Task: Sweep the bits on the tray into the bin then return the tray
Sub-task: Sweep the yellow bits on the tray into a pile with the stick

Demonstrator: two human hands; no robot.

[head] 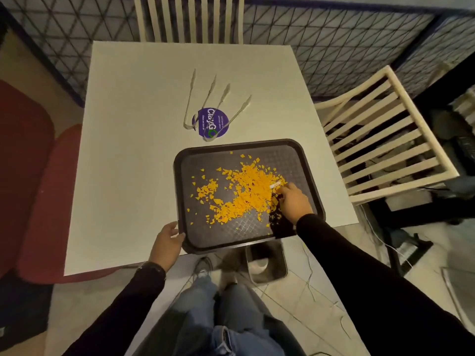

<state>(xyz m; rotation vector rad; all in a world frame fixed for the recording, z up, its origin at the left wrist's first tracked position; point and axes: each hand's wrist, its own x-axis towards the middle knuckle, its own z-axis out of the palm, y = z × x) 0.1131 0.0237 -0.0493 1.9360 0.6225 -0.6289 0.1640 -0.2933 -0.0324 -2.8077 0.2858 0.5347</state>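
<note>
A dark tray (303,160) lies at the near right of the white table, its near edge hanging over the table's edge. Many orange bits (246,194) are scattered across it, heaped in the middle and right. My left hand (167,242) grips the tray's near left corner. My right hand (293,201) rests on the tray at the right side of the heap, fingers closed around a small pale stick (275,185) that touches the bits. A small dark bin (279,265) stands on the floor just below the tray's overhanging edge.
Two pairs of clear plastic tongs (198,98) lie on the white table (123,150) beyond the tray, over a purple round sticker (213,119). A slatted chair (385,140) stands to the right and another at the far side. Cables run across the floor by my legs.
</note>
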